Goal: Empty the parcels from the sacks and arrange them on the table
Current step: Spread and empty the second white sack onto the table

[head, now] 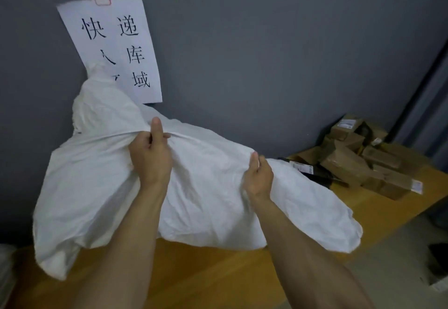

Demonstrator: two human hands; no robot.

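Sack (101,187) of crumpled white fabric, limp and creased, sprawls over the wooden table (206,274) at centre. Left hand (150,158) bunches a fold in curled fingers, thumb raised; right hand (258,177), toward 4 o'clock of it, pinches the cloth likewise. Brown cardboard parcels (346,163) lie heaped at 3 o'clock on the table.

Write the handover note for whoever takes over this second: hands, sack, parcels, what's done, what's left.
Left hand: grips a bunched fold of the white sack near its top.
Right hand: pinches the sack fabric further right.
Sack: slumped on the wooden table against the wall, covering part of the paper sign.
Parcels: brown boxes heaped at the table's far right end; a black parcel beside the sack's right edge.
Done: some parcels out, heaped, not arranged.
Left: finish emptying the sack (contents hidden), then arrange the parcels.
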